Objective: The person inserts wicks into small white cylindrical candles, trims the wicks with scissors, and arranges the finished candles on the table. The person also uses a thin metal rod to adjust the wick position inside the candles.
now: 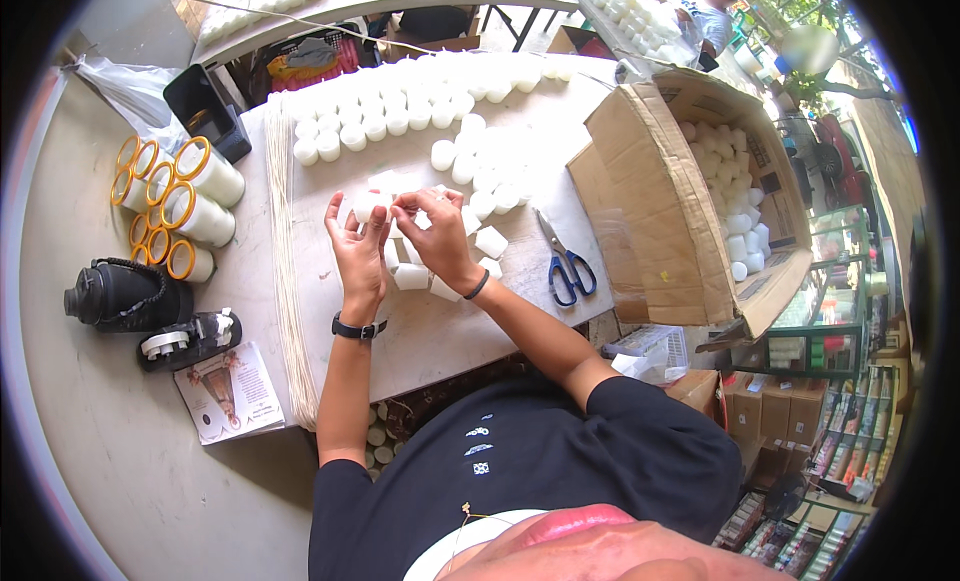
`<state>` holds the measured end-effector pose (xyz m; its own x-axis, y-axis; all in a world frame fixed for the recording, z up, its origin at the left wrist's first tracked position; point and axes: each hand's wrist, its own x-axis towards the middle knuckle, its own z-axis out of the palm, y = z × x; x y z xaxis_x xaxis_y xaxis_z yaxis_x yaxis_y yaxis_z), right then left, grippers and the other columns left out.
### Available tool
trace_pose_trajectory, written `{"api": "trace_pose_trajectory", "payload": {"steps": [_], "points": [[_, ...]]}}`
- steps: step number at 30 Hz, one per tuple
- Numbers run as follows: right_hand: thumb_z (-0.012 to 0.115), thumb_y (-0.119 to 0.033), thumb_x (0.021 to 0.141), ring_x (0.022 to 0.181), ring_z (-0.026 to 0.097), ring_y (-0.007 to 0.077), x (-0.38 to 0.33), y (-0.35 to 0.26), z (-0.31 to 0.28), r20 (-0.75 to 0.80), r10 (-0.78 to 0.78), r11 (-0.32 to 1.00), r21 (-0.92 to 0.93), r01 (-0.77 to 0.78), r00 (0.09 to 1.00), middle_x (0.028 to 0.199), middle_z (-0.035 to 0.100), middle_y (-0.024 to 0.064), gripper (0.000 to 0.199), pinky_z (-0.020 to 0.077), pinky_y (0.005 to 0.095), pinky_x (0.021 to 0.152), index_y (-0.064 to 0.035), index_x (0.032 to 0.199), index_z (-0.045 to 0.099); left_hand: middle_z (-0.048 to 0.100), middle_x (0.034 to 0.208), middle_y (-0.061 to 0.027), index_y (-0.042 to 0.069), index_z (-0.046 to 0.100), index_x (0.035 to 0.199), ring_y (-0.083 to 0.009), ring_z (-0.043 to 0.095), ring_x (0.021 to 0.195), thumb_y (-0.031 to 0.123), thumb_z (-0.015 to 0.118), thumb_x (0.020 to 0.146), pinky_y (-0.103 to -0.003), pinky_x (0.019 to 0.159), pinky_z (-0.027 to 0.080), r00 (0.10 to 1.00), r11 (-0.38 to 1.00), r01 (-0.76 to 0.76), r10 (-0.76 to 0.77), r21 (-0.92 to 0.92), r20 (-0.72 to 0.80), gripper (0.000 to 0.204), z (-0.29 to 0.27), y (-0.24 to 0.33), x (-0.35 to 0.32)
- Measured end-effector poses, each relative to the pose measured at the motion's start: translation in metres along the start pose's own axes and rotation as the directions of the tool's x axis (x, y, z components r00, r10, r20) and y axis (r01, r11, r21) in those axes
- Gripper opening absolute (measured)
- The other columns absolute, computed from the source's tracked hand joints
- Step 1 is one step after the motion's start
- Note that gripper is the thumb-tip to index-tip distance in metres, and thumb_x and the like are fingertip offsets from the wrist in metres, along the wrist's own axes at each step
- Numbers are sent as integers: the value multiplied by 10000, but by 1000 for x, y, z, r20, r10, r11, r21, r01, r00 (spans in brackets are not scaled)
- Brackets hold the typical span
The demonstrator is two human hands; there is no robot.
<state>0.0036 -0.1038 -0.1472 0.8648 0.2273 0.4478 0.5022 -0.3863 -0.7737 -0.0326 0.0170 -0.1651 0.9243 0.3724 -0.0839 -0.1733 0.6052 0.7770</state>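
Note:
Over the middle of the table, my left hand (358, 259) holds a short white candle (371, 203) between thumb and fingers. My right hand (440, 239) meets it from the other side, thumb and forefinger pinched together close to the candle; whatever is between them is too small to make out. Several loose white candles (490, 242) lie on their sides under and around my hands. A long bundle of pale wick strings (284, 211) stretches along the table left of my left hand. Blue-handled scissors (568, 271) rest with blades apart, right of my right forearm.
Rows of white candles (375, 126) stand across the far table. A cardboard box (640, 201) of candles lies tipped at right. At left are white, orange-rimmed containers (205, 216), a black jug (130, 296), a tape dispenser (190, 339) and a booklet (230, 393). A person (708, 26) is far right.

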Motion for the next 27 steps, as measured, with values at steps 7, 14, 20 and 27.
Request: {"api": "trace_pose_trajectory", "payload": {"steps": [7, 14, 20, 27], "points": [[705, -188, 882, 812, 632, 144, -2, 3, 2, -17, -4, 997, 78, 5, 1000, 819, 714, 17, 98, 283, 363, 870, -95, 910, 701, 596, 1231, -154, 70, 177, 1467, -220, 611, 1126, 111, 704, 902, -320, 968, 548, 1000, 1000, 16, -16, 10, 1, 774, 2, 4, -1], [700, -182, 883, 765, 616, 138, -4, 5, 1, -14, 15, 998, 67, -14, 1000, 793, 696, 7, 103, 286, 357, 854, -84, 916, 694, 582, 1254, -151, 89, 181, 1463, -227, 609, 1131, 71, 714, 893, -331, 950, 551, 999, 999, 34, -34, -10, 0, 780, -1, 0, 1], [710, -171, 885, 795, 610, 152, -4, 3, -7, 5, 33, 998, 47, -33, 999, 840, 682, 7, 98, 302, 347, 883, -81, 911, 682, 581, 1242, -145, 79, 222, 1461, -209, 602, 1124, 117, 716, 899, -318, 969, 537, 1000, 998, 16, -16, 55, -8, 750, 5, 0, -1], [707, -91, 848, 811, 662, 246, -6, 13, 1, -66, -8, 999, 34, 10, 998, 848, 722, 90, 62, 378, 367, 846, -73, 908, 706, 617, 1193, -154, 33, 220, 1443, -203, 619, 1089, -42, 731, 840, -321, 963, 519, 990, 987, -113, 102, 113, 93, 794, 1, -5, 4]]}}
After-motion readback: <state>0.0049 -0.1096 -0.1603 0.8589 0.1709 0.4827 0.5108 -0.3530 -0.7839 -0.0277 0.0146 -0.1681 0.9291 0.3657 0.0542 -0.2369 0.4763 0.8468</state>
